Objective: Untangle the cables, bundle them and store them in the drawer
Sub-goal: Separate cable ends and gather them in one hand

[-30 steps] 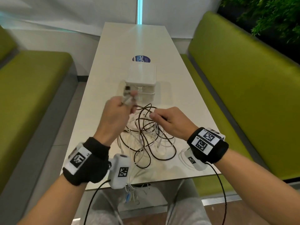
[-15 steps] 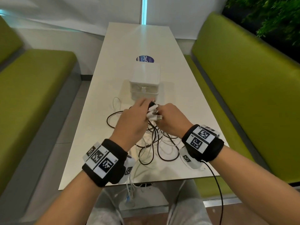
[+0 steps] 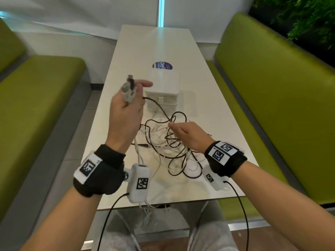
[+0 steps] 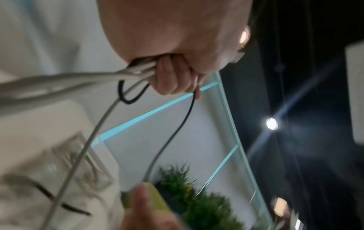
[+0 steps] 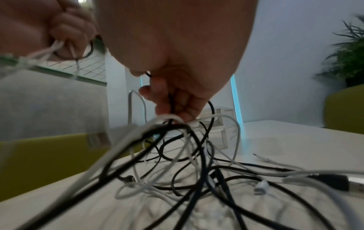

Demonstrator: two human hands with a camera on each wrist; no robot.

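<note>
A tangle of black and white cables point(image 3: 169, 149) lies on the white table point(image 3: 217, 127) in front of a small white drawer box point(image 3: 163, 86). My left hand point(image 3: 130, 93) is raised above the table's left side and grips a bunch of cable ends point(image 3: 129, 87), their plugs sticking up past the fingers. The left wrist view shows those fingers point(image 4: 173, 74) curled round white and black cables point(image 4: 138, 70). My right hand point(image 3: 171, 125) hovers low over the tangle and pinches a black cable point(image 5: 171, 105) that runs down into the tangle point(image 5: 187, 163).
Green benches point(image 3: 272, 98) run along both sides of the narrow table. A round blue sticker point(image 3: 162, 66) lies behind the drawer box. Some white cable hangs over the table's near edge point(image 3: 146, 211). Plants point(image 3: 299, 19) stand at the back right.
Half a second ago both hands met close together over the tangle. The left hand has since risen up and to the left with the cable ends, while the right hand stays low on the cables.
</note>
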